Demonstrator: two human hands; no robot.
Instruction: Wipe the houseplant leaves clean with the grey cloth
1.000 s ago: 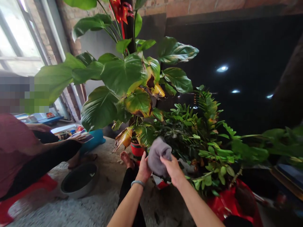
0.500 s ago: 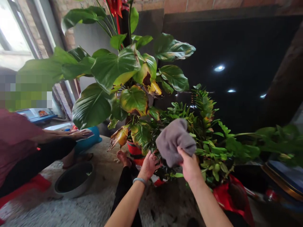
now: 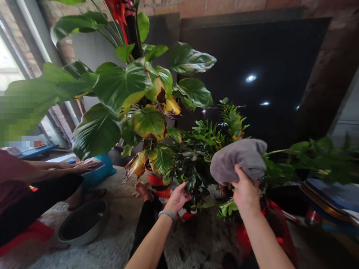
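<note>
Since 0.5 s ago the right hand (image 3: 246, 190) has carried the grey cloth (image 3: 238, 160) further right and a little higher, from in front of the dark-leaved bush to the fronds of the feathery plant (image 3: 232, 121), while the left hand (image 3: 177, 198) has stayed low by the pots. The right hand's fingers are curled shut on the lower edge of the cloth, thumb on the near side, and the cloth bunches up above the hand, lying against the green leaves at right. The left hand's fingers are loosely spread, palm turned toward the dark-leaved bush (image 3: 196, 160), fingertips touching or just beside its lower leaves; which, I cannot tell. A pale bracelet (image 3: 167, 214) sits on that wrist. Behind stands the big-leaved plant (image 3: 120, 89) in a red pot (image 3: 155, 179), some leaves yellowed and brown at the edges. A bare foot (image 3: 143, 190) rests on the floor just beside that pot. At left another person's hand (image 3: 82, 164) lies flat on a blue thing, and a metal bowl (image 3: 82, 223) sits on the floor near them.
</note>
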